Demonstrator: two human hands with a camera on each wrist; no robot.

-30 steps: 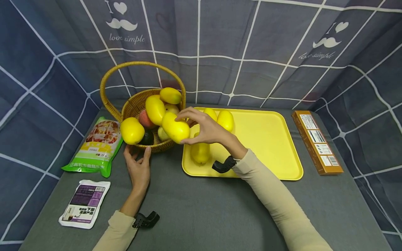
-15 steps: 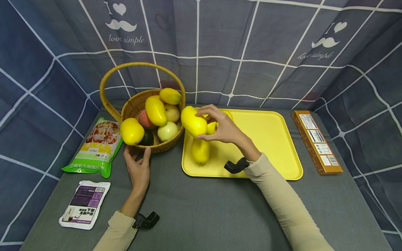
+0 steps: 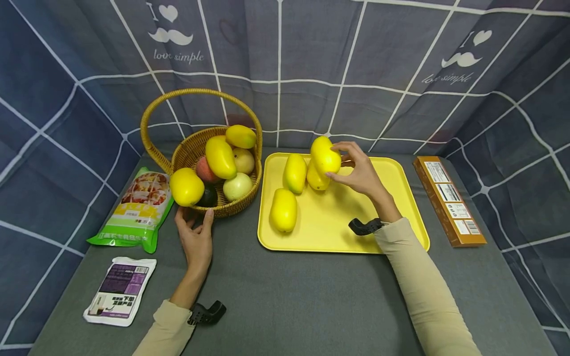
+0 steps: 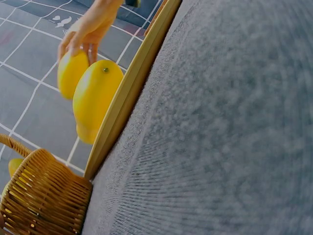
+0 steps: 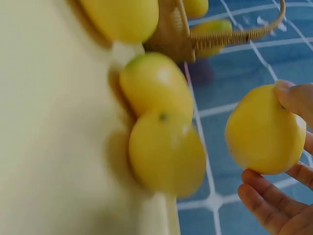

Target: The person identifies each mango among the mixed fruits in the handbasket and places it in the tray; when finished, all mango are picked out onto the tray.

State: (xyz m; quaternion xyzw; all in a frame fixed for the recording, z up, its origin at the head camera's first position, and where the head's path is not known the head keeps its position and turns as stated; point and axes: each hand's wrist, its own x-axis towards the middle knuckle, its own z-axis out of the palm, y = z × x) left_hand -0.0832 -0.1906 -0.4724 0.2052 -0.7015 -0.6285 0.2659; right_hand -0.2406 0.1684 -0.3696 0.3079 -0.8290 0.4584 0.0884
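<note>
My right hand holds a yellow mango between thumb and fingers above the back of a yellow tray; the right wrist view also shows this mango in its grip. Beneath it, partly hidden, lies another mango. Two more mangoes, one greenish-yellow mango and one plain yellow mango, rest at the tray's left side. My left hand touches the front of a wicker basket with thumb and fingers spread; its fingertips are partly hidden by the basket.
Mangoes, a red fruit, a pale green fruit and a dark green fruit fill the basket. Left stand a green food bag and a white pouch. A brown box lies right of the tray.
My right hand has carried the mango from above the basket rightward over the tray, uncovering the mangoes at the tray's left. My left hand stays at the basket.
</note>
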